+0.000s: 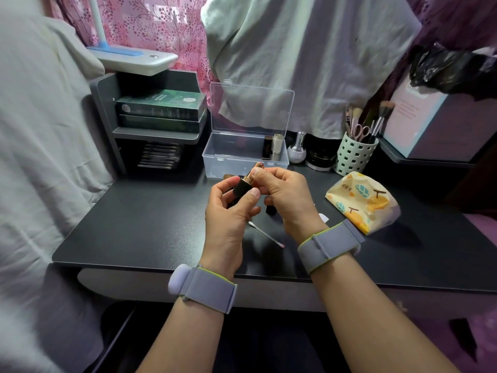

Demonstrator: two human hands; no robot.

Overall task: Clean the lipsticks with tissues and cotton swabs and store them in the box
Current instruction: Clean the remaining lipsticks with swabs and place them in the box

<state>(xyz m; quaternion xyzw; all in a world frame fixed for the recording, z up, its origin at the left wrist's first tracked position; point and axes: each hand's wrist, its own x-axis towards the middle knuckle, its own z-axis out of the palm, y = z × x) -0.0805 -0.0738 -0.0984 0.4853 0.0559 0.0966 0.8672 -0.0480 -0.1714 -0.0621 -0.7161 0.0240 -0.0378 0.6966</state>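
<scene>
My left hand (231, 208) grips the black base of an uncapped lipstick (246, 184) above the black table (139, 224). Its gold collar and red tip point up and away from me. My right hand (285, 195) pinches the lipstick's upper part near the tip. A black cap (271, 210) lies on the table under my right hand. A used cotton swab (266, 235) with a pink end lies between my wrists. The clear plastic box (223, 154) stands open behind my hands, with two lipsticks (272, 147) upright at its right end. A tissue pack (361, 201) lies to the right.
A green brush holder (355, 154) with brushes and scissors, a silver bottle (297, 150) and a dark jar (320, 158) stand behind the tissues. A grey shelf (158, 122) with green boxes is at the back left, under a white lamp (134, 59). Hanging clothes surround the table.
</scene>
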